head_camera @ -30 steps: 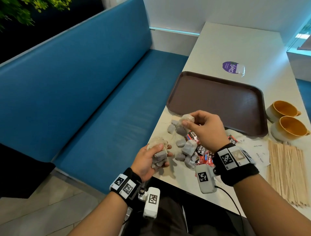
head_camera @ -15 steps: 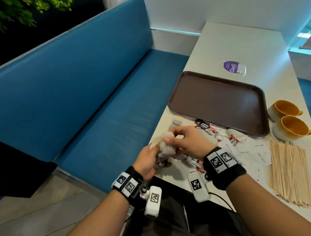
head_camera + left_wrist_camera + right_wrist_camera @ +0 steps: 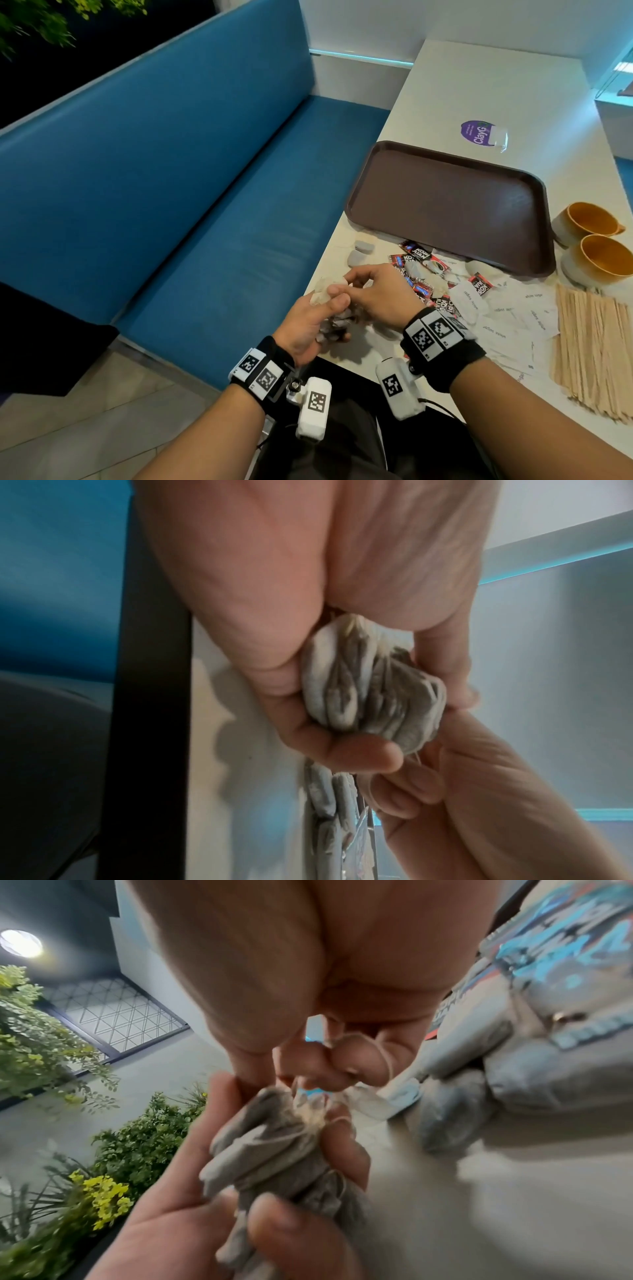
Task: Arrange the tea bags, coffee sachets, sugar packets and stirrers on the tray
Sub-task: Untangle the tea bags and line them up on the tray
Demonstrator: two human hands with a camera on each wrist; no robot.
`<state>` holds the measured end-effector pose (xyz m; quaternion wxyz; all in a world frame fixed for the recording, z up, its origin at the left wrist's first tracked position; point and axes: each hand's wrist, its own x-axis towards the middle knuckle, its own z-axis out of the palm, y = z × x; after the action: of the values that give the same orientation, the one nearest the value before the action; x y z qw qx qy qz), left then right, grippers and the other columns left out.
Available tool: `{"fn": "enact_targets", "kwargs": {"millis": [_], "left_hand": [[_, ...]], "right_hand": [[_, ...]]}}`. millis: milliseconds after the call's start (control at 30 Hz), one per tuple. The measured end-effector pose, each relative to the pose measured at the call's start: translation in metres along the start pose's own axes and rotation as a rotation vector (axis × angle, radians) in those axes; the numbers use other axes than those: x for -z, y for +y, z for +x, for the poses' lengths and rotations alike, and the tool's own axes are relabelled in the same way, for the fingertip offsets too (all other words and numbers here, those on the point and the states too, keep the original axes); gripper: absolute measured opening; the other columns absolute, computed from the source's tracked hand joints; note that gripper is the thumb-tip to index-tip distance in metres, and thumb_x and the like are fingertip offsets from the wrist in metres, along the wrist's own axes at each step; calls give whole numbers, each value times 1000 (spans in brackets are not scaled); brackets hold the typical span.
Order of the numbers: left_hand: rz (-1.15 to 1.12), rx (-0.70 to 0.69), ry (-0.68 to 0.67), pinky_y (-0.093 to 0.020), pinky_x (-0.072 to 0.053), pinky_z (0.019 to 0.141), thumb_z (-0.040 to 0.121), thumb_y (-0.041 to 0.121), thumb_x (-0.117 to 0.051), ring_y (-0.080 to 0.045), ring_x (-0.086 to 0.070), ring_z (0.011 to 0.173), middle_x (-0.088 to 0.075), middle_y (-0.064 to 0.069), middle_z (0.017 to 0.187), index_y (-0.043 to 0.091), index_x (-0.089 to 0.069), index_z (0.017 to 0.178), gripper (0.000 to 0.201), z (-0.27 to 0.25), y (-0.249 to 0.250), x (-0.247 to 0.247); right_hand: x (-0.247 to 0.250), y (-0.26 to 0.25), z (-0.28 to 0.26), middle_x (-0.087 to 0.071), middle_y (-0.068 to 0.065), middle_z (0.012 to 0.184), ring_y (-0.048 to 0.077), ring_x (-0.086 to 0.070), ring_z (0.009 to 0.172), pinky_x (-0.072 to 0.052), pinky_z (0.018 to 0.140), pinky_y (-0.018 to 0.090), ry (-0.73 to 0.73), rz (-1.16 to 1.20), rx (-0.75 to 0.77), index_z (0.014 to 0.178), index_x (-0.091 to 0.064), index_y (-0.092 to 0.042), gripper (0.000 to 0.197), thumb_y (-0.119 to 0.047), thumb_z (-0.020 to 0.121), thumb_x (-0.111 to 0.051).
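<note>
At the table's near left edge my left hand (image 3: 334, 308) grips a bunch of grey tea bags (image 3: 337, 320), fingers curled round them (image 3: 369, 693). My right hand (image 3: 356, 284) meets the top of the bunch and pinches the strings and paper tops (image 3: 318, 1112); a string loops round one finger. The brown tray (image 3: 445, 202) lies bare beyond the hands. Two loose tea bags (image 3: 359, 251), red-and-black coffee sachets (image 3: 416, 255), white sugar packets (image 3: 520, 315) and a spread of wooden stirrers (image 3: 596, 349) lie on the table in front of the tray.
Two orange-lined cups (image 3: 599, 246) stand right of the tray. A purple sticker (image 3: 478, 133) sits on the table behind it. A blue bench (image 3: 205, 205) runs along the table's left side, and the table edge is just under my hands.
My right hand carried a tea bag from the pile back and left to the bunch in my left hand. It now pinches the top of that bunch.
</note>
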<state>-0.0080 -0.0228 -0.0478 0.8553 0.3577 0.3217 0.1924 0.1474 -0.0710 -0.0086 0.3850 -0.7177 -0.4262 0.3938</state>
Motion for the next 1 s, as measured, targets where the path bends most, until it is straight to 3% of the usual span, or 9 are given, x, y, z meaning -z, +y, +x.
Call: {"fn": "enact_targets", "kwargs": {"millis": [67, 133, 300, 467, 567, 667, 767, 867, 1000], "left_hand": [[-13, -3, -5, -31, -54, 54, 83, 24, -76, -22, -62, 70, -65, -13, 87, 4, -67, 114, 38, 0, 0, 1], [-16, -9, -3, -31, -53, 53, 83, 21, -76, -23, -59, 68, -62, -16, 87, 5, -70, 105, 28, 1, -1, 4], [23, -13, 7, -33, -46, 60, 68, 37, -92, -26, -52, 68, -58, -21, 85, 5, -71, 100, 50, 6, -5, 10], [-61, -29, -30, -31, -51, 58, 69, 37, -91, -21, -44, 62, -39, -14, 84, 0, -55, 115, 69, 5, -5, 8], [-86, -30, -35, -32, -52, 59, 71, 36, -91, -22, -40, 69, -37, -14, 87, -2, -59, 109, 62, 5, -5, 9], [-88, -21, -30, -33, -53, 59, 76, 30, -84, -24, -51, 75, -50, -19, 92, 2, -70, 97, 39, 5, -5, 10], [-68, -14, -26, -33, -54, 59, 76, 30, -80, -22, -58, 70, -60, -19, 92, 2, -70, 97, 36, 4, -5, 10], [-44, -5, -26, -34, -54, 60, 68, 36, -90, -22, -58, 66, -61, -18, 90, 5, -72, 95, 45, 5, -5, 10], [-33, -9, -10, -35, -55, 61, 66, 37, -92, -24, -57, 68, -58, -21, 92, 3, -68, 100, 54, 6, -6, 10]], "right_hand": [[7, -3, -1, -66, -2, 68, 7, -54, 62, -47, 68, 28, 11, -13, 39, 79, -75, -21, 30, -50, 86, -75], [16, -8, -2, -66, -2, 69, 2, -52, 61, -43, 63, 19, 53, -25, 74, 82, -76, -21, 34, -52, 91, -67], [40, -14, -2, -71, 4, 81, 1, -57, 66, -45, 63, 12, 112, -39, 94, 87, -77, -21, 26, -45, 93, -68], [54, -14, 0, -72, 3, 73, 15, -64, 67, -53, 72, 34, 195, -69, 62, 80, -75, -24, 23, -43, 92, -71], [61, -11, -1, -74, 5, 77, 23, -68, 73, -55, 74, 37, 221, -93, 60, 81, -75, -25, 10, -29, 90, -74], [68, -5, -5, -71, -5, 88, 10, -63, 82, -51, 76, 29, 60, -288, 79, 87, -74, -32, 21, -12, 82, -74], [66, 1, -12, -57, -13, 106, 14, -47, 105, -45, 91, 36, -145, -652, 84, 99, -67, -43, 37, -17, 72, -69], [58, 8, -19, -43, -14, 115, 15, -31, 107, -36, 96, 39, -187, -803, 33, 109, -65, -45, 45, -17, 74, -64], [51, 15, -14, -47, -16, 110, 13, -35, 108, -37, 100, 43, -94, -789, 45, 92, -73, -42, 14, -30, 85, -69]]}}
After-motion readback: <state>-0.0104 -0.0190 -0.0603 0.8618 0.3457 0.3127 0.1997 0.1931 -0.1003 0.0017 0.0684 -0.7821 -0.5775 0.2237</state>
